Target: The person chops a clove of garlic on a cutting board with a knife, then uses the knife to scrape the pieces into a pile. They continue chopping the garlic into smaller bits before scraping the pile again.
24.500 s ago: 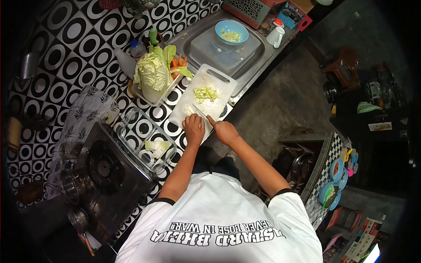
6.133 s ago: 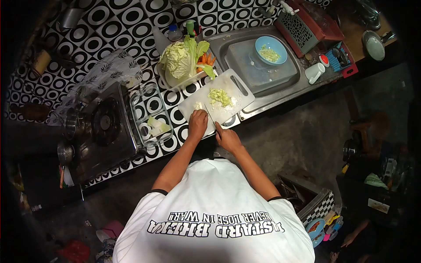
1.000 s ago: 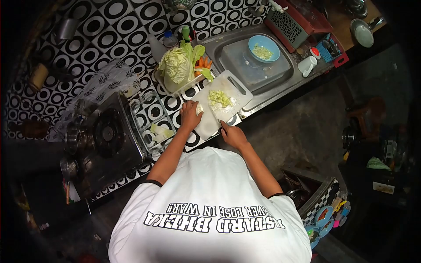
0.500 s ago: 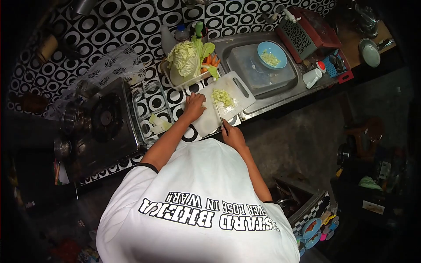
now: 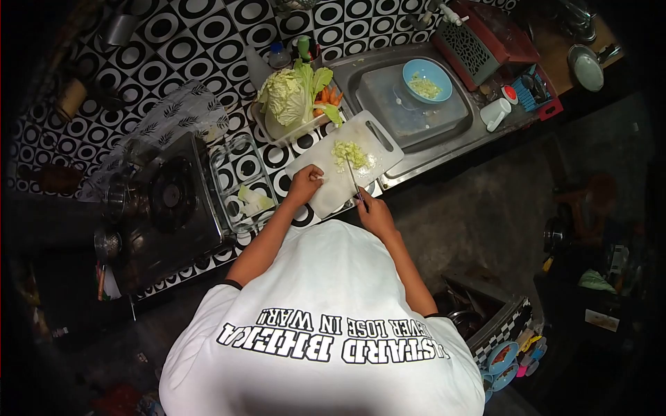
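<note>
A white cutting board (image 5: pixel 334 191) lies at an angle on the counter, with a small heap of chopped pale-green cabbage (image 5: pixel 347 150) on it. My right hand (image 5: pixel 377 215) grips a knife (image 5: pixel 355 182) by its dark handle at the board's near edge; the blade points away from me and its tip reaches the heap. At the left edge of the board is my left hand (image 5: pixel 305 185), its fingers curled together. A tiny pale bit shows by those fingertips, too small to name.
A tray (image 5: pixel 300 131) beyond the board holds a cabbage (image 5: pixel 288 97) and carrots (image 5: pixel 328 104). Right of it, a blue bowl (image 5: pixel 446 89) with chopped pieces stands on a plastic container (image 5: pixel 395 118) over the sink. Leftward are a glass dish (image 5: pixel 218 182) and a stove (image 5: pixel 201 201).
My left hand has drawn slightly back toward me along the board's left edge, fingers more closed. My right hand and the knife have shifted a little to the right.
</note>
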`<move>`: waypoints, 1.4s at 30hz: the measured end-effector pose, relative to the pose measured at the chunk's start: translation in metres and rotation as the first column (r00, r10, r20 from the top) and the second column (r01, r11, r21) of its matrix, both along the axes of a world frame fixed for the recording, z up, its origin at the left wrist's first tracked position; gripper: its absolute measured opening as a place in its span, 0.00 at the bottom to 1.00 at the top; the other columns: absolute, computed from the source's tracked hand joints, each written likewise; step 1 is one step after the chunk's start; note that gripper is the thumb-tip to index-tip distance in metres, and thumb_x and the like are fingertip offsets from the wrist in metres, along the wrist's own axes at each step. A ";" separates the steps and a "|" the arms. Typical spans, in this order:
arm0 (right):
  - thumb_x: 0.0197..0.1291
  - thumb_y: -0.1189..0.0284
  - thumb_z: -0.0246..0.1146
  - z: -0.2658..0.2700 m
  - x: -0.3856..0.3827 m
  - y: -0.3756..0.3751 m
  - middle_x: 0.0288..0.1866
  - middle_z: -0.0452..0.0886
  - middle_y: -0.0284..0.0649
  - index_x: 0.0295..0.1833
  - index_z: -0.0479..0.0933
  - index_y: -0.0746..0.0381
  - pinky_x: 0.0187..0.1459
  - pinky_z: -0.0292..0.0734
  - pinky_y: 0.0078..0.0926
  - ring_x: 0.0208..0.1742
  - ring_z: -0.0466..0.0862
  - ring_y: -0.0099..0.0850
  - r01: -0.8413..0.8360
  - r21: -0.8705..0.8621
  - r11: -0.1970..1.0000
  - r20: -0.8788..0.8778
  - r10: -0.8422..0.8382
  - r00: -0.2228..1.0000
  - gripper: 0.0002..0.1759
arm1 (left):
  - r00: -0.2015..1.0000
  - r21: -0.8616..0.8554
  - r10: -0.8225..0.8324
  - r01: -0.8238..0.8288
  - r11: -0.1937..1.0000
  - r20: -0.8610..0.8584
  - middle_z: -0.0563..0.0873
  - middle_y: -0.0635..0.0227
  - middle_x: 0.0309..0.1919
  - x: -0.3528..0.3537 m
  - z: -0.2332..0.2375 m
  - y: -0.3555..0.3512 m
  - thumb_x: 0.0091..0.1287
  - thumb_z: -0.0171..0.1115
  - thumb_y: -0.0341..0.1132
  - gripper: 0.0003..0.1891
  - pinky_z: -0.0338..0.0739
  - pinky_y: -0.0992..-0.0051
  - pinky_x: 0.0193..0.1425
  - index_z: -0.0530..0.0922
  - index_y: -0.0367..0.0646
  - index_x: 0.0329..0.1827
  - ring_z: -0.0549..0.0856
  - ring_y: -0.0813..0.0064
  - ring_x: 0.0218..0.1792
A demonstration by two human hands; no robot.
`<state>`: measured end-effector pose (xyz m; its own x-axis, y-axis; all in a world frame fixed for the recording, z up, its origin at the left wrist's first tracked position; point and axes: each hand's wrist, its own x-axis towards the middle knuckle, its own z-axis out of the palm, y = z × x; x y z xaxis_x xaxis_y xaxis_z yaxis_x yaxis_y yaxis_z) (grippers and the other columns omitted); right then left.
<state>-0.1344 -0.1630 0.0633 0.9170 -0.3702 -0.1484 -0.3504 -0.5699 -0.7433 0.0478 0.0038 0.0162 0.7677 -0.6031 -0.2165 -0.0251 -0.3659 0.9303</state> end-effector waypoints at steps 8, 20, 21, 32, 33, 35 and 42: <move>0.66 0.70 0.58 -0.008 -0.005 0.005 0.35 0.82 0.59 0.66 0.73 0.65 0.40 0.77 0.44 0.37 0.84 0.54 -0.077 0.009 0.997 0.011 0.077 0.997 0.24 | 0.832 0.183 -0.164 0.077 0.980 0.530 0.83 0.62 0.34 -0.019 0.000 0.005 0.54 0.69 0.26 0.08 0.77 0.63 0.48 0.81 0.41 0.37 0.81 0.58 0.43; 0.65 0.68 0.57 -0.011 -0.015 0.013 0.37 0.83 0.58 0.66 0.72 0.62 0.42 0.78 0.51 0.39 0.84 0.56 -0.095 -0.028 0.995 -0.005 0.095 0.995 0.24 | 0.833 0.169 -0.157 0.078 0.983 0.530 0.82 0.63 0.38 -0.027 0.012 0.005 0.55 0.70 0.29 0.09 0.73 0.61 0.51 0.82 0.41 0.38 0.79 0.58 0.45; 0.65 0.68 0.58 -0.011 -0.016 0.015 0.37 0.84 0.58 0.66 0.72 0.62 0.42 0.78 0.51 0.39 0.84 0.56 -0.098 -0.030 0.995 -0.022 0.097 0.995 0.24 | 0.833 0.168 -0.159 0.081 0.983 0.529 0.82 0.63 0.38 -0.027 0.011 0.006 0.55 0.70 0.29 0.09 0.73 0.61 0.51 0.82 0.41 0.38 0.79 0.58 0.45; 0.65 0.68 0.60 -0.005 -0.018 0.031 0.36 0.84 0.56 0.65 0.74 0.61 0.39 0.79 0.47 0.36 0.84 0.54 -0.079 -0.083 0.993 -0.008 0.079 0.997 0.24 | 0.821 0.150 -0.153 0.083 0.985 0.550 0.78 0.57 0.38 -0.024 0.010 0.001 0.56 0.66 0.23 0.08 0.75 0.62 0.50 0.77 0.37 0.38 0.78 0.55 0.45; 0.65 0.68 0.60 -0.004 -0.017 0.032 0.36 0.84 0.56 0.65 0.74 0.61 0.39 0.79 0.47 0.36 0.84 0.54 -0.072 -0.077 0.994 -0.019 0.071 0.997 0.24 | 0.820 0.149 -0.157 0.088 0.985 0.551 0.78 0.57 0.38 -0.021 0.009 0.000 0.56 0.66 0.23 0.08 0.75 0.62 0.50 0.77 0.37 0.38 0.78 0.55 0.45; 0.65 0.68 0.60 -0.002 -0.017 0.034 0.36 0.84 0.56 0.65 0.74 0.61 0.39 0.79 0.47 0.36 0.84 0.54 -0.060 -0.072 0.996 -0.030 0.058 0.998 0.24 | 0.717 0.180 -0.166 0.058 0.982 0.677 0.77 0.57 0.39 -0.017 0.006 -0.001 0.57 0.65 0.23 0.07 0.75 0.61 0.50 0.77 0.36 0.37 0.78 0.54 0.45; 0.66 0.67 0.57 0.005 -0.016 0.037 0.37 0.84 0.56 0.67 0.72 0.61 0.42 0.79 0.50 0.38 0.84 0.54 -0.062 -0.094 0.994 -0.086 0.054 0.995 0.24 | 0.709 0.095 -0.171 0.146 0.985 0.684 0.78 0.57 0.38 -0.018 0.001 0.003 0.59 0.64 0.23 0.05 0.75 0.60 0.49 0.79 0.35 0.37 0.78 0.54 0.44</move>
